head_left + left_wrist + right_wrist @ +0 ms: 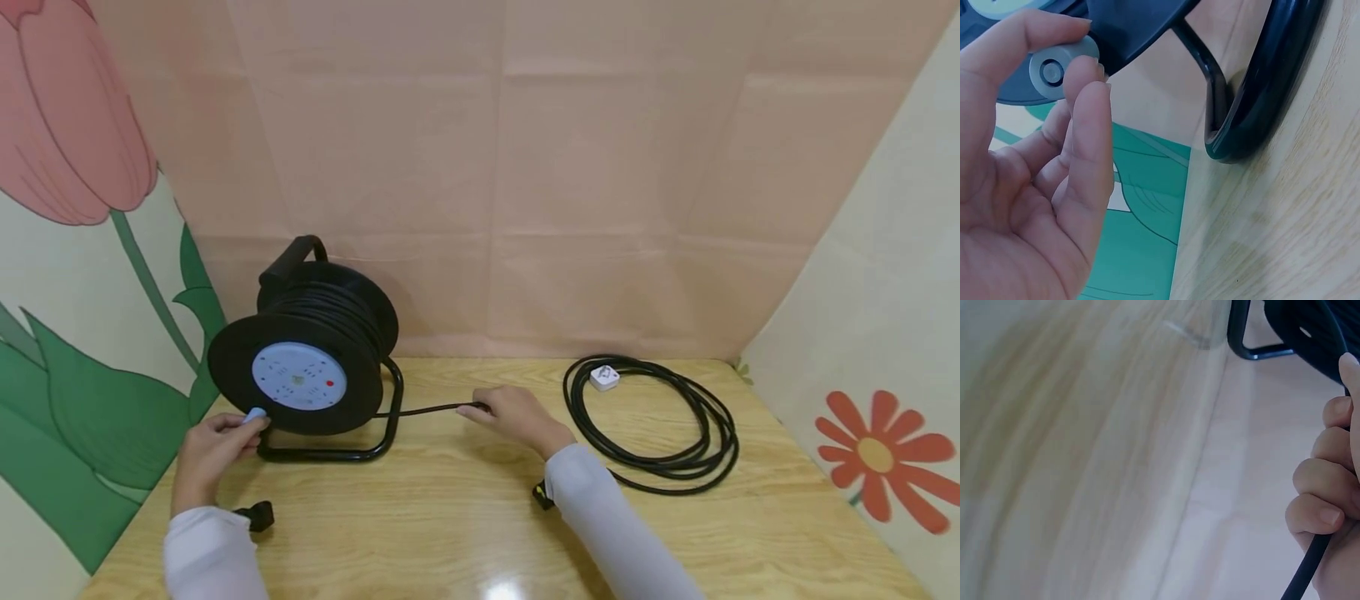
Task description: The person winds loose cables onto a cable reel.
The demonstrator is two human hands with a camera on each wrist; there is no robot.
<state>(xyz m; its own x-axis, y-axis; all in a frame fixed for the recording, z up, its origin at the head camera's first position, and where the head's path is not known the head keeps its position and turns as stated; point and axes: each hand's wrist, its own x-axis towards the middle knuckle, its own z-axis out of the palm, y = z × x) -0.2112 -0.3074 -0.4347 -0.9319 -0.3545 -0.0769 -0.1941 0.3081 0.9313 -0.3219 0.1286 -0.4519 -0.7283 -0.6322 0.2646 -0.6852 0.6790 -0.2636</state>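
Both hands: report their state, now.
Left hand: closed, pinching the pale knob at the reel.
Right hand: closed, holding the black cable.

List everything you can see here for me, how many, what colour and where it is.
Cable reel: one, black, left of the table
Socket panel: one, pale blue with a red spot, on the reel's face
Knob: one, pale blue-grey, at the reel's lower left edge
Stretched cable: one, black, between reel and right hand
Coiled cable: one coil, black, right of the table
Plug: one, white, at the coil's upper left
Table: one, light wood, underneath
Backdrop: one, pinkish, behind
Tulip picture: one, pink and green, left side
Flower picture: one, red-orange, right side
Sleeves: two, whitish, at the front
Left hand: one, bare, pinching the knob
Right hand: one, bare, gripping the stretched cable
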